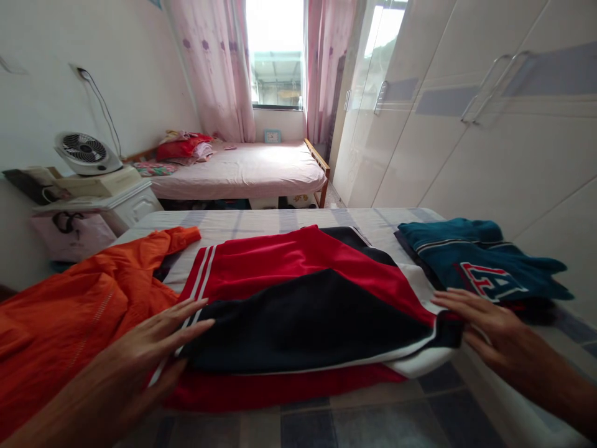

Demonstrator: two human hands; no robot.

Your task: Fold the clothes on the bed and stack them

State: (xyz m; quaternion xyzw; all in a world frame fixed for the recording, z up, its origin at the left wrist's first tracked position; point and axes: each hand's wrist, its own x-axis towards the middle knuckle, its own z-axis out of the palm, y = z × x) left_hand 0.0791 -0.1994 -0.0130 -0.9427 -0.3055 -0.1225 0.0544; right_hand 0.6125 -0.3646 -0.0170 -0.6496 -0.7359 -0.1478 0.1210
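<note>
A red, black and white track jacket (261,261) lies partly folded on the bed in front of me, a black section turned over its red part. My left hand (135,354) is at its left end by the white stripes, fingers stretched over the edge and thumb side lower, with the cloth between. At the opposite end, my right hand (489,326) grips a dark, white-trimmed end of the jacket between fingers and thumb. Beside my left hand spreads an orange jacket (93,305). Beyond my right hand lies a folded teal garment (466,249) with letters on it.
The near bed (280,218) has a checked sheet. Across the room stands a second bed (261,168) with a pink sheet and a heap of red cloth (181,148). White wardrobes (513,155) line the right side. A fan (86,149) sits at left above a pink bag (74,236).
</note>
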